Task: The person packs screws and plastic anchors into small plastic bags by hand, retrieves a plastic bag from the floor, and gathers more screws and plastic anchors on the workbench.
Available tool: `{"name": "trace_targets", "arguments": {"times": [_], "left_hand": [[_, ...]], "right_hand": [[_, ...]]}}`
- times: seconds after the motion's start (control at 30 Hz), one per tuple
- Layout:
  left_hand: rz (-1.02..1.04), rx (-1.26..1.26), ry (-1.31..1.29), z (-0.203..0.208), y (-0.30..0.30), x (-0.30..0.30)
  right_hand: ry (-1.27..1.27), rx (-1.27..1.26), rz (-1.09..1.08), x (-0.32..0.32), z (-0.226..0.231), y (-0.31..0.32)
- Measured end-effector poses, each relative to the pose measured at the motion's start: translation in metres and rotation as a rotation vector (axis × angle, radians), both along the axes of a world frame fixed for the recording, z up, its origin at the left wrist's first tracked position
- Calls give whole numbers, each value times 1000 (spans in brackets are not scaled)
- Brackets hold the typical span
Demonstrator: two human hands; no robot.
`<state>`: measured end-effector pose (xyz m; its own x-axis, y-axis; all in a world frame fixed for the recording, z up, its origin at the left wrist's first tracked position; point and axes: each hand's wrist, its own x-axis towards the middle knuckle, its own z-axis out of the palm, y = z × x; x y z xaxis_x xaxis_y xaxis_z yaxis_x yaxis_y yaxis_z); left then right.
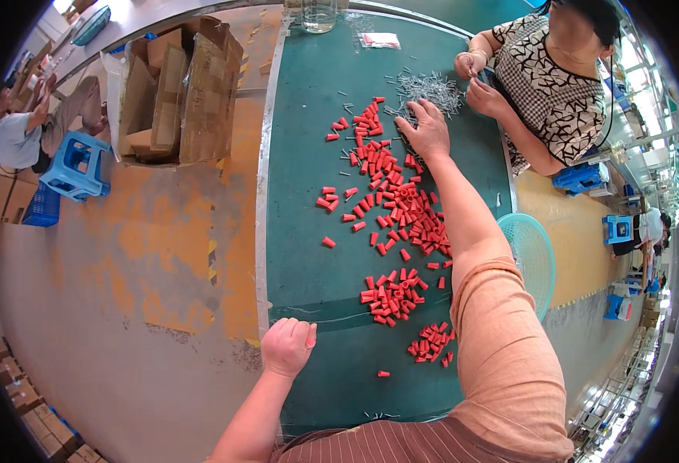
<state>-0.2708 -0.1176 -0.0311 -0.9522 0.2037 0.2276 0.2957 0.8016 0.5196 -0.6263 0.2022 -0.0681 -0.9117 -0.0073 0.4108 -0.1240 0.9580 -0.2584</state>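
Observation:
My right hand (429, 130) reaches far up the green table, fingers spread at the edge of a heap of small silvery metal pins (439, 89). Its fingertips rest on or just over the pins. My left hand (287, 347) is closed in a fist by the table's left edge; a bit of red shows at its fingers, but what it holds is hidden. Between the hands lies a long spread of small red tapered caps (409, 208), with pins mixed in at its far end. Nearer me are two smaller groups of red caps (393, 295), (432, 343).
Across the table's far right, a co-worker (551, 85) handles something small in both hands. A mint-green basket (536, 258) stands beside my right arm. At the table's far end are a clear jar (318, 17) and a small packet (380, 40). Left stand a cardboard box (208, 96) and blue stool (77, 166).

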Motion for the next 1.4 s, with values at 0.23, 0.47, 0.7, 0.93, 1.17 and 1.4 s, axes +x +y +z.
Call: {"name": "trace_targets", "arguments": {"times": [0.23,0.47,0.7,0.93,1.17,1.4], "left_hand": [[1,58,-11,-1,0,0],[6,28,1,-1,2,-2],[4,63,1,-1,-2,-3],[4,-7,12,-1,-6,3],[-2,18,140,-9,0,2],[-19,-9,144,-9,-1,-1]], "right_hand": [[44,40,-161,15,6,-10],[-28,212,-233,11,6,0],[-225,-20,-326,-7,25,9],[-240,-1106,-315,9,35,17],[-439,-1552,-8,127,114,-13],[-739,-1555,-353,333,155,-59]]}}
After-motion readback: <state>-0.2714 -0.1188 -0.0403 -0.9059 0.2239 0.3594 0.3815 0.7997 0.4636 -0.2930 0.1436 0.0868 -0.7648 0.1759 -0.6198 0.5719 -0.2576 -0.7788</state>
